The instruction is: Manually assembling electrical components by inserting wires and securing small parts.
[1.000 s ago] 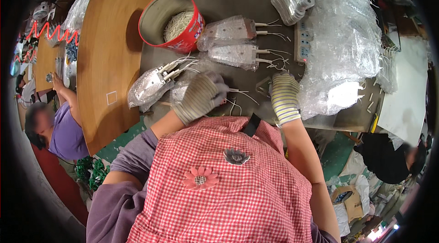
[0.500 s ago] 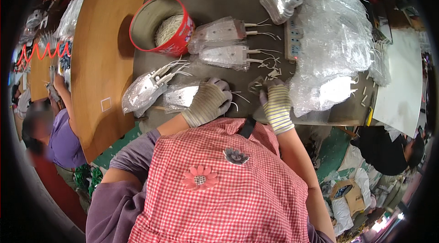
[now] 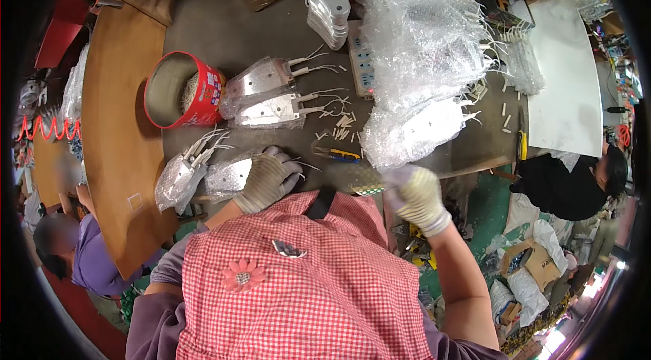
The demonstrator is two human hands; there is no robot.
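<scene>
My left hand [image 3: 270, 180], in a striped glove, is closed over the wire end of a flat metal piece in bubble wrap [image 3: 227, 179]. A white wire comes out past its fingers. My right hand [image 3: 415, 197], also gloved, is at the table's front edge, below the big wrapped stack; motion smears its fingers. Between the hands lies a yellow-and-blue cutter-like hand tool [image 3: 339, 155], near small white sleeves [image 3: 344, 131]. Another wrapped piece with wires [image 3: 182, 177] leans at the left. Two more wrapped pieces [image 3: 268, 110] lie farther back, wires pointing right.
A red tub [image 3: 203, 99] of small white sleeves stands back left, beside a wooden board [image 3: 125, 123]. Bubble-wrapped pieces [image 3: 420, 41] are heaped on the right, next to a power strip [image 3: 363, 68]. Unwrapped metal pieces [image 3: 329, 7] are stacked behind. People sit at both sides.
My right hand has moved right and back toward me, off the spot by the sleeves. The hand tool now shows on the table there. My left hand stays on the wrapped piece; the view has shifted.
</scene>
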